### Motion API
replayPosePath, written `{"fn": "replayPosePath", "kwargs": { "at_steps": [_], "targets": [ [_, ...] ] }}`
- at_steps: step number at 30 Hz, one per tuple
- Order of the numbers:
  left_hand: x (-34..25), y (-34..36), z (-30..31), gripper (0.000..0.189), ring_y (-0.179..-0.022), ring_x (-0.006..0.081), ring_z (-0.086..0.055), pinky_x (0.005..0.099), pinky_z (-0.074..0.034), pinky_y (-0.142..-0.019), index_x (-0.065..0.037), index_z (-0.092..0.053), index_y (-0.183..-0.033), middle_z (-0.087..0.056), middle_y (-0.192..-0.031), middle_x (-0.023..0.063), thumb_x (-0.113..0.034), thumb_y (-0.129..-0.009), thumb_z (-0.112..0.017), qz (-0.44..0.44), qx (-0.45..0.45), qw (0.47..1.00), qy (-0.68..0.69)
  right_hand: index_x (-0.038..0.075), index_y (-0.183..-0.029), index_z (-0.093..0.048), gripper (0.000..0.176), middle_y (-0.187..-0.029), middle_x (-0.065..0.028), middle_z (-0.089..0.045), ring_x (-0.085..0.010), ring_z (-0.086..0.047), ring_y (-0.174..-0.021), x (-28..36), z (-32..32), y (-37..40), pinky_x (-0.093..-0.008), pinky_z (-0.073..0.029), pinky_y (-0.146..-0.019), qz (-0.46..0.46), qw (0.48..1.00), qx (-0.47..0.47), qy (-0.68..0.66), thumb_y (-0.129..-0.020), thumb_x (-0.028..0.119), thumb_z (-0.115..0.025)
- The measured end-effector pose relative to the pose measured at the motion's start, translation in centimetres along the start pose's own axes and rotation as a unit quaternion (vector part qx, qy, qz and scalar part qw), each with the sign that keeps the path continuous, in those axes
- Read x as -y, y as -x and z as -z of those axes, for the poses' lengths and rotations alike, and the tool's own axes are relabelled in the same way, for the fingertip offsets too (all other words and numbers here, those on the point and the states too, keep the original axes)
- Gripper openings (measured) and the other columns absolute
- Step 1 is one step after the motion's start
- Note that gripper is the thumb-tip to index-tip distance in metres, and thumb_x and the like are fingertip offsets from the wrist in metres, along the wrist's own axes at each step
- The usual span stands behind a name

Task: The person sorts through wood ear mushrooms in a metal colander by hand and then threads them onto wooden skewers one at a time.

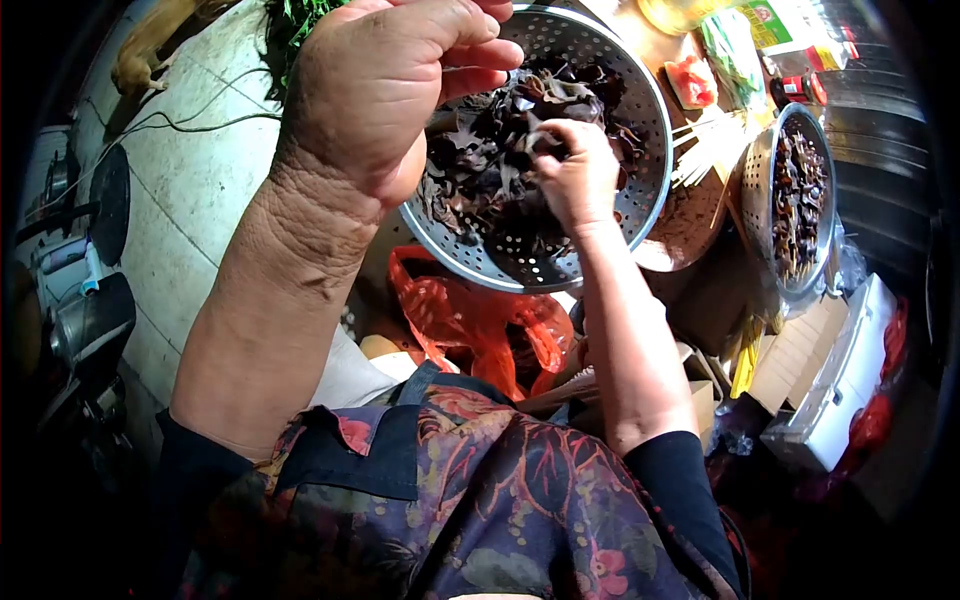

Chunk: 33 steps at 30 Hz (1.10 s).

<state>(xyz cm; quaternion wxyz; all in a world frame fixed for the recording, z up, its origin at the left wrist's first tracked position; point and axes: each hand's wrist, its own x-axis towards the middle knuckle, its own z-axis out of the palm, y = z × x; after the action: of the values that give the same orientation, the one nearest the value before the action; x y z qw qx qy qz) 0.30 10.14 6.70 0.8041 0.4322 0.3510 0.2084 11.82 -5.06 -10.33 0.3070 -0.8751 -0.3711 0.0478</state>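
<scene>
My left hand (385,85) is raised close to the camera, left of a large metal colander (655,185). Its fingers are curled, and what they hold, if anything, is hidden. Dark, wrinkled wood ear mushrooms (480,170) fill much of that colander. Over the pile, my right hand (580,170) has its fingers pinched together on a dark piece of wood ear mushroom (535,145); motion blurs its fingertips a little.
Wooden skewers (710,150) lie to the right, near a second colander (785,285) of skewered dark pieces (800,205). A red plastic bag (480,310) sits below. A white foam box (835,375) is lower right; an animal (150,45) is at upper left.
</scene>
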Motion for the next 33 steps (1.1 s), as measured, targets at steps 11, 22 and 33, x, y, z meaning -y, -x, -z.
{"fn": "replayPosePath", "kwargs": {
  "at_steps": [11,22,33],
  "targets": [
    [2.9,-2.0,1.9,0.019,-0.069,0.0096,-0.061,0.0240,-0.051,-0.067,-0.001,-0.061,-0.098,-0.063,-0.087,0.0055,-0.006,-0.082,-0.052,-0.024,0.099,0.976,-0.193,0.005,-0.092,-0.066,0.020,-0.082,-0.0028,-0.067,-0.0089,-0.060,-0.075,-3.2,4.1,-1.1,-0.0232,-0.048,-0.073,-0.211,0.943,-0.037,-0.255,-0.072,0.008,-0.066],
    [11.7,-6.1,4.2,0.021,-0.097,0.0277,-0.056,0.0410,-0.048,-0.079,-0.013,-0.063,-0.096,-0.059,-0.092,0.0117,-0.012,-0.077,-0.057,-0.166,0.075,0.553,-0.813,0.010,-0.115,-0.057,0.049,-0.116,-0.0187,-0.053,-0.0332,-0.053,-0.108,1.2,7.7,4.4,-0.0371,-0.042,-0.095,-0.093,0.977,0.190,0.004,-0.068,0.018,-0.071],
    [13.2,-6.6,4.8,0.027,-0.100,0.0277,-0.055,0.0404,-0.045,-0.086,-0.013,-0.059,-0.100,-0.058,-0.104,0.0086,-0.008,-0.073,-0.059,-0.249,0.120,0.522,-0.807,0.006,-0.108,-0.059,0.042,-0.105,-0.0160,-0.057,-0.0318,-0.052,-0.105,3.1,9.9,6.0,-0.0385,-0.042,-0.093,-0.017,0.987,0.160,0.014,-0.069,0.017,-0.070]
  ]
}}
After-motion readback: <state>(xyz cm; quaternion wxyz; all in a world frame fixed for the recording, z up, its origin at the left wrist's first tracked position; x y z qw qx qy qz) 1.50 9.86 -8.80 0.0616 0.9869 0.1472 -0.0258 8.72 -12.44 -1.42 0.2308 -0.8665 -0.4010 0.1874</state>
